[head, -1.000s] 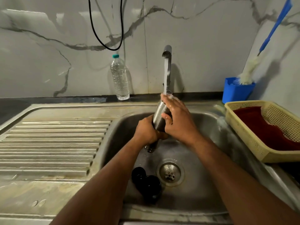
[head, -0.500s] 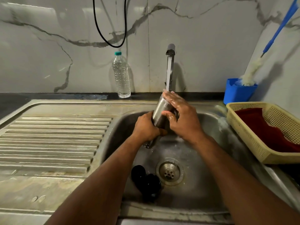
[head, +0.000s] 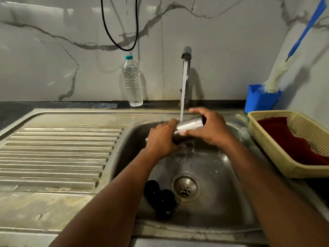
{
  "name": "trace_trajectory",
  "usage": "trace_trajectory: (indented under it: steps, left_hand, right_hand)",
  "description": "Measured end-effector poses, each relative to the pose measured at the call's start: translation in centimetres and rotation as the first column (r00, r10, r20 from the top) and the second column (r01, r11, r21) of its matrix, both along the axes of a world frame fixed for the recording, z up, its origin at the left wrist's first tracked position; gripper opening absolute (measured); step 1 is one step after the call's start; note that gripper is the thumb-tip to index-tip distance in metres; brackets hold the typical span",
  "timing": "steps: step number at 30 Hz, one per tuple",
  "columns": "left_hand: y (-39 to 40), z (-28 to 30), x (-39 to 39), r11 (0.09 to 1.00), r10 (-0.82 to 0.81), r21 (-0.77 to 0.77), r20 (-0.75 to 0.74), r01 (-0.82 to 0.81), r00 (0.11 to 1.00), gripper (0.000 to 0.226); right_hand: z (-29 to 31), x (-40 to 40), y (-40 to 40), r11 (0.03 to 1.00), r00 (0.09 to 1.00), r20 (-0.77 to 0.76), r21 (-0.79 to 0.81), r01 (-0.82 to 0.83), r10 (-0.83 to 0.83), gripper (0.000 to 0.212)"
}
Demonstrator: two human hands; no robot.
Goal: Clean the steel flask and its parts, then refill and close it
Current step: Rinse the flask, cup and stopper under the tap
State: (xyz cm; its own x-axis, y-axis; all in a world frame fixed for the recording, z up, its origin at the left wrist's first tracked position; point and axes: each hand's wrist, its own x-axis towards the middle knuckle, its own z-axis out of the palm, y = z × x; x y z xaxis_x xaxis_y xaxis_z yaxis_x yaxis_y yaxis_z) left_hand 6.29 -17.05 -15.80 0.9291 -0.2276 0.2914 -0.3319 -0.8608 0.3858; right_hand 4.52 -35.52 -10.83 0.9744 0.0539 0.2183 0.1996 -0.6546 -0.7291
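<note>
Draining board (head: 58, 154), far left: ribbed steel, nothing standing on it. Worktop (head: 53, 207) in front of it is stained and wet-looking.

Back wall, left of centre: clear plastic water bottle (head: 133, 81) with a teal cap, upright on the ledge. A black cable (head: 121, 45) loops above it.

Sink basin (head: 231, 184), centre. Tap (head: 186, 56) is running; the stream lands on the steel flask (head: 189, 124), which lies nearly horizontal above the basin, well clear of the floor of the sink.

Left hand (head: 162, 139): fingers curled round the flask's left end, gripping it. Right hand (head: 211, 129): fingers and thumb wrapped round the right end, likewise gripping. Which end carries the mouth cannot be told; motion blur on the steel.

Basin floor, near front: two black flask parts (head: 160, 196), touching one another, just left of the drain (head: 185, 187). They look like cap and stopper, but details are too dark to confirm.

Right: blue holder (head: 260, 102) with a blue-handled brush (head: 302, 34) leaning in it; yellow basket (head: 267, 148) holding a red cloth (head: 293, 143).

Progress, judged: flask is dismantled and the body is under rinse. No suds visible, so whether soap was used cannot be told. Left to do: wash the two black parts, refill the body, refit and close. Roughly the first third.
</note>
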Motion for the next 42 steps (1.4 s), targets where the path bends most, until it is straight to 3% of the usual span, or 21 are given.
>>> trace_trajectory:
  steps: [3, 6, 9, 12, 13, 15, 17, 18, 22, 26, 28, 31, 33, 37, 39, 42]
  left_hand:
    - [-0.2, -0.1, -0.1, 0.982, -0.036, 0.189, 0.142, 0.008, 0.989, 0.073]
    - [-0.4, 0.1, 0.1, 0.972, -0.094, 0.233, 0.273, 0.029, 0.957, 0.071]
    - [-0.7, 0.2, 0.0, 0.996, -0.022, 0.087, 0.346, -0.009, 0.938, 0.089]
    - [-1.1, 0.1, 0.1, 0.949, 0.119, -0.308, 0.157, -0.066, 0.980, 0.118]
    - [-1.2, 0.3, 0.2, 0.874, 0.112, -0.479, 0.038, -0.080, 0.993, 0.124]
    - [-1.4, 1.0, 0.1, 0.580, 0.012, -0.799, -0.185, -0.157, 0.983, 0.116]
    - [-1.7, 1.6, -0.1, 0.291, -0.162, -0.927, -0.292, -0.237, 0.943, 0.083]
    - [-1.7, 1.8, -0.1, 0.214, -0.199, -0.942, -0.302, -0.259, 0.932, 0.074]
    - [-1.6, 2.5, 0.1, 0.071, -0.282, -0.953, -0.302, -0.294, 0.911, 0.071]
    - [-0.6, 2.8, 0.3, -0.099, -0.511, -0.946, -0.217, -0.307, 0.832, 0.079]
    - [-0.6, 2.8, 0.4, -0.080, -0.528, -0.949, -0.218, -0.304, 0.821, 0.088]
    - [-1.8, 2.8, -0.1, 0.191, -0.389, -0.952, -0.296, -0.238, 0.873, 0.082]
    - [-2.5, 2.5, -0.2, 0.321, -0.336, -0.922, -0.326, -0.218, 0.884, 0.075]
    - [-2.5, 2.5, 0.0, 0.389, -0.370, -0.898, -0.357, -0.206, 0.858, 0.068]
    - [-2.0, 2.7, -0.1, 0.413, -0.415, -0.892, -0.362, -0.181, 0.835, 0.059]
    - [-1.1, 3.0, -0.5, 0.380, -0.484, -0.908, -0.359, -0.178, 0.798, 0.043]
  right_hand:
    - [0.1, -0.4, -0.2, 0.929, 0.983, -0.171, -0.347, -0.127, 0.071, 0.082]
    - [-1.0, -0.6, 0.7, 0.813, 0.991, -0.122, -0.582, -0.034, -0.046, 0.082]
    - [-1.9, -0.2, 0.5, 0.853, 0.991, -0.080, -0.519, 0.048, -0.104, 0.087]
    - [-2.3, -0.2, -0.3, 0.962, 0.974, -0.184, -0.259, 0.083, -0.134, 0.079]
    - [-2.4, -0.2, -0.4, 0.985, 0.960, -0.249, -0.147, 0.091, -0.126, 0.075]
    - [-2.7, -0.2, -0.5, 0.996, 0.931, -0.356, 0.014, 0.093, -0.082, 0.070]
    - [-2.8, -0.4, -0.4, 0.997, 0.922, -0.388, 0.071, 0.044, -0.013, 0.066]
    - [-2.9, -0.5, -0.1, 0.995, 0.921, -0.387, 0.097, 0.006, 0.032, 0.065]
    - [-2.6, -1.2, 1.2, 0.941, 0.885, -0.400, 0.321, -0.108, 0.238, 0.054]
    - [-2.5, -0.9, 0.5, 0.806, 0.757, -0.462, 0.575, -0.141, 0.462, 0.079]
    - [-2.4, -1.1, 0.3, 0.867, 0.792, -0.461, 0.472, -0.163, 0.400, 0.084]
    - [-2.8, -1.1, 1.1, 0.981, 0.952, -0.249, 0.119, -0.150, 0.176, 0.078]
    - [-3.2, -0.9, 2.0, 0.995, 0.992, -0.081, 0.032, -0.091, 0.093, 0.083]
    - [-3.4, -0.8, 2.7, 1.000, 0.998, 0.055, -0.011, -0.009, 0.010, 0.089]
    - [-3.8, -0.5, 2.7, 1.000, 0.999, 0.038, 0.003, -0.003, 0.003, 0.089]
    - [-4.2, -0.1, 2.4, 0.997, 0.999, -0.044, 0.076, 0.018, -0.015, 0.084]
